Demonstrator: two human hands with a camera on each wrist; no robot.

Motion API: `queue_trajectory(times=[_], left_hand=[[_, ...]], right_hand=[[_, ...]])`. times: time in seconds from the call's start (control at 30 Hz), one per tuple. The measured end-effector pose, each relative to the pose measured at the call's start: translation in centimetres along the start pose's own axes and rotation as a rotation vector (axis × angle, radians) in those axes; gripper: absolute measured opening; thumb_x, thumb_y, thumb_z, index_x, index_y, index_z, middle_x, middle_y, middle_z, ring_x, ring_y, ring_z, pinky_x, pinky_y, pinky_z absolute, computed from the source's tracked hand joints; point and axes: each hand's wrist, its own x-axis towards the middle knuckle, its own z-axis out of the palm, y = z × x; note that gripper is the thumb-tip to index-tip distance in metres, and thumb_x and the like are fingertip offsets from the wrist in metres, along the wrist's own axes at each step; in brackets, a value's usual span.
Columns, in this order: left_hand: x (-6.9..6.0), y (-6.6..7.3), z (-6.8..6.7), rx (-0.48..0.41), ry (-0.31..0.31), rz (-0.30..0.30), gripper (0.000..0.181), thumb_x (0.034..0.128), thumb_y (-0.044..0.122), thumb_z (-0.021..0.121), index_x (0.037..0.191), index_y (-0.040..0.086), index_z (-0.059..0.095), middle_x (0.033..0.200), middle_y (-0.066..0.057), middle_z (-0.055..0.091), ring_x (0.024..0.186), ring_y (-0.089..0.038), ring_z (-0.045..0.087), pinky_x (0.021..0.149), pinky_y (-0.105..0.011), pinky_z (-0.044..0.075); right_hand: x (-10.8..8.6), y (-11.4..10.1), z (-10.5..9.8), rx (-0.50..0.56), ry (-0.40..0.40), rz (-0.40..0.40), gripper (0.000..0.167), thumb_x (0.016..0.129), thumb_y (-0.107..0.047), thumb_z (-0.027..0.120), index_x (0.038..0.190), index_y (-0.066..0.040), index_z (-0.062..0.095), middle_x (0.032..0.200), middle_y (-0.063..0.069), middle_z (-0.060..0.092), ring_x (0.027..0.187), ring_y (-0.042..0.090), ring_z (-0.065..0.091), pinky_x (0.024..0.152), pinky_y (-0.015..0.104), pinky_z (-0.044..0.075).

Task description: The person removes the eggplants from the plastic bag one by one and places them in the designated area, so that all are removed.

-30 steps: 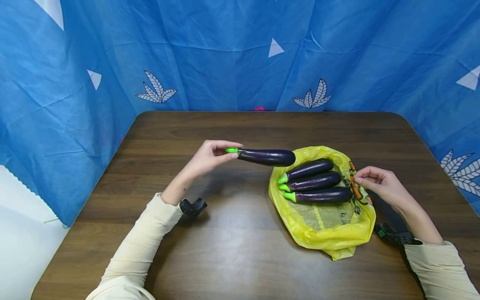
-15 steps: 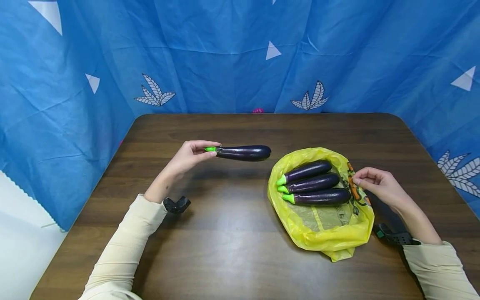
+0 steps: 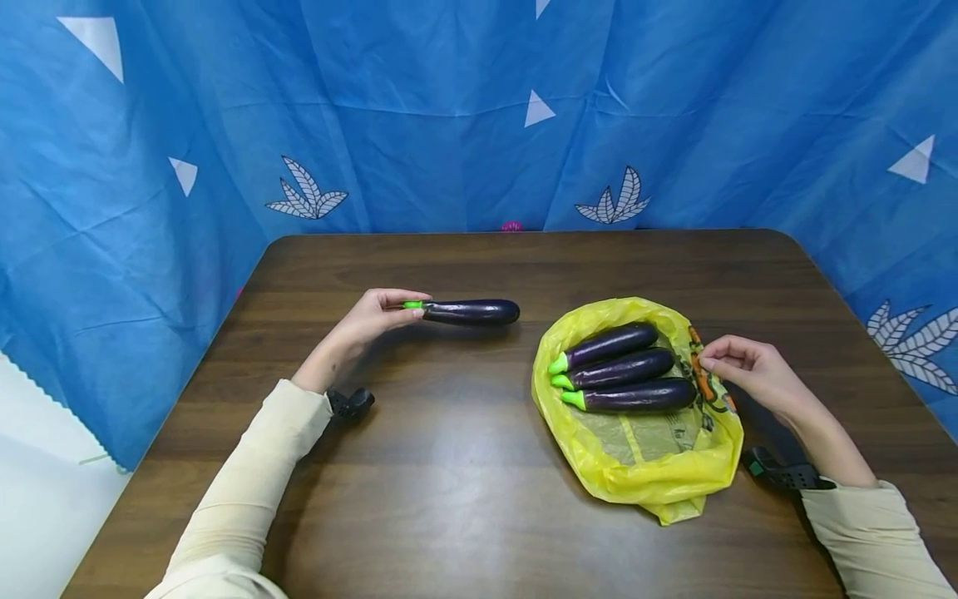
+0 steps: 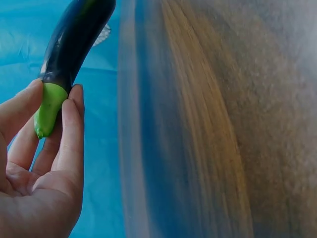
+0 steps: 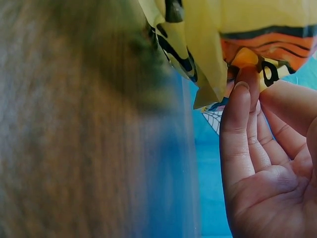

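The left hand (image 3: 367, 320) pinches an eggplant (image 3: 473, 313) by its green stem end, left of the yellow bag; the eggplant lies level, low over the table, and whether it touches the wood I cannot tell. In the left wrist view, thumb and fingers of the left hand (image 4: 49, 168) clasp the green cap of the eggplant (image 4: 74, 42). The right hand (image 3: 763, 374) pinches the right rim of the open yellow plastic bag (image 3: 659, 478), as the right hand (image 5: 272, 158) does on the bag (image 5: 267, 15) in the right wrist view. Inside the bag lie three eggplants (image 3: 639, 395) side by side.
A brown wooden table (image 3: 464, 499) carries everything. Behind it hangs a blue curtain (image 3: 434, 166) with white leaf prints. Black wrist devices sit at the left wrist (image 3: 350, 405) and the right wrist (image 3: 786, 472).
The left hand has carried its eggplant leftward from the bag's left edge, then lowered it toward the table. The right hand keeps its hold on the rim.
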Motion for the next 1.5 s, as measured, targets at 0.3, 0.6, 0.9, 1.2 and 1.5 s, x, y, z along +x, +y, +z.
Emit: queue_trajectory(times=[0.3, 0.6, 0.9, 1.2, 1.5], left_hand=[[1.2, -1.2, -0.4, -0.073, -0.021, -0.033, 0.036, 0.091, 0.004, 0.061, 0.124, -0.009, 0.054, 0.119, -0.016, 0.058, 0.096, -0.015, 0.061, 0.089, -0.033, 0.045], [1.9, -2.3, -0.5, -0.137, -0.055, -0.035, 0.035, 0.0916, -0.002, 0.057, 0.123, -0.014, 0.05, 0.109, -0.014, 0.059, 0.091, -0.016, 0.062, 0.087, -0.034, 0.046], [2.1, -2.4, -0.7, 0.091, -0.049, -0.028, 0.036, 0.0876, 0.011, 0.067, 0.118, -0.007, 0.059, 0.102, -0.011, 0.063, 0.087, -0.018, 0.059, 0.077, -0.03, 0.049], [2.5, -2.3, -0.7, 0.306, -0.061, 0.019, 0.031, 0.0863, 0.01, 0.069, 0.113, -0.004, 0.063, 0.111, -0.016, 0.061, 0.098, -0.026, 0.058, 0.081, -0.034, 0.046], [1.0, 0.5, 0.2, 0.387, -0.09, 0.064, 0.03, 0.0856, 0.002, 0.067, 0.111, -0.013, 0.06, 0.105, -0.025, 0.061, 0.095, -0.034, 0.056, 0.078, -0.037, 0.046]], right_hand=[[0.0, -0.1, 0.1, 0.012, 0.012, 0.011, 0.011, 0.093, -0.002, 0.057, 0.1, 0.006, 0.059, 0.089, -0.003, 0.066, 0.078, 0.007, 0.061, 0.068, 0.017, 0.048], [0.1, -0.1, 0.1, -0.005, 0.012, 0.009, 0.011, 0.093, -0.002, 0.057, 0.1, 0.007, 0.059, 0.088, -0.001, 0.066, 0.076, 0.008, 0.061, 0.068, 0.016, 0.047], [0.1, 0.0, 0.1, -0.01, 0.01, 0.025, 0.013, 0.093, -0.003, 0.058, 0.1, 0.007, 0.058, 0.087, 0.001, 0.066, 0.074, 0.01, 0.061, 0.067, 0.017, 0.047], [0.1, 0.0, 0.1, -0.021, 0.008, 0.03, 0.014, 0.093, -0.003, 0.058, 0.101, 0.008, 0.058, 0.088, 0.001, 0.066, 0.074, 0.01, 0.061, 0.068, 0.016, 0.047], [0.1, -0.1, 0.2, -0.024, 0.007, 0.027, 0.013, 0.093, -0.003, 0.058, 0.1, 0.007, 0.058, 0.088, 0.001, 0.066, 0.074, 0.01, 0.06, 0.067, 0.017, 0.047]])
